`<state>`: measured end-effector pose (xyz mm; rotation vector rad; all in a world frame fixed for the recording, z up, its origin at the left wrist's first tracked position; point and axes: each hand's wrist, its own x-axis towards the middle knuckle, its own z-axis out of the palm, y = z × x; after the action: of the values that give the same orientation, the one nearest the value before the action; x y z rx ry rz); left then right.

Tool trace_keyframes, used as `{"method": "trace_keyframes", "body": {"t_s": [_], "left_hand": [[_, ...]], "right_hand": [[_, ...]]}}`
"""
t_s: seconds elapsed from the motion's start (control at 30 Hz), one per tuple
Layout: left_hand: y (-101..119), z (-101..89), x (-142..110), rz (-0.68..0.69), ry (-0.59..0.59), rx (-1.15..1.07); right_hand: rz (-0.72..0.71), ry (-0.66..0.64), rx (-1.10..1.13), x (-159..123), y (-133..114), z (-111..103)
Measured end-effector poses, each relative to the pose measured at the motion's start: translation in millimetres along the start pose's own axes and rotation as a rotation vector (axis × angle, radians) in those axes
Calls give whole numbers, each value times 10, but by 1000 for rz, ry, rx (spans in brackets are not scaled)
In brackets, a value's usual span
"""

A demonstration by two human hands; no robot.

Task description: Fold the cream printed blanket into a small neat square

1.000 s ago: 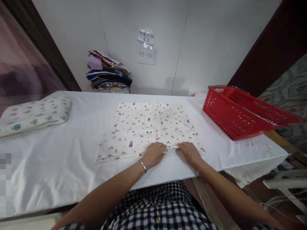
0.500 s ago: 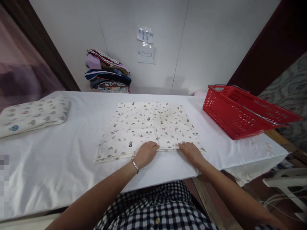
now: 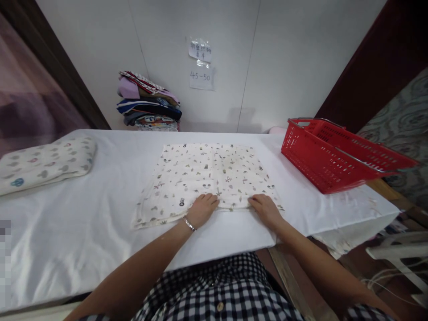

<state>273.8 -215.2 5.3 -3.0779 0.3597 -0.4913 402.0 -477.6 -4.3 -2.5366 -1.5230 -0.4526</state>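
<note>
Left hand (image 3: 202,209), right hand (image 3: 266,210) grip printed cloth (image 3: 197,174) by near edge, set apart, presumably keeping edge even between them.

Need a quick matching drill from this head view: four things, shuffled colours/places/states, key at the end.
1. basket
2. bracelet
3. middle cloth
4. fabric pile

A. touched by the left hand and right hand
B. in front of the wall, left of the paper signs
C. red, with perforated sides
D. silver-coloured, worn at the left wrist

Pairs: 1-C, 2-D, 3-A, 4-B
</note>
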Motion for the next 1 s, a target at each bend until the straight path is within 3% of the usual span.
{"method": "trace_keyframes", "body": {"t_s": [0.43,0.73,1.0], "left_hand": [[132,0,-90,-10,-68,27],[87,-94,-185,25,-121,-42],[59,-142,-81,8,-126,-16]], "right_hand": [[-15,-102,31,-71,-49,-18],[-167,-210,93,-174,103,-189],[-103,-213,9,-228,220,-173]]}}
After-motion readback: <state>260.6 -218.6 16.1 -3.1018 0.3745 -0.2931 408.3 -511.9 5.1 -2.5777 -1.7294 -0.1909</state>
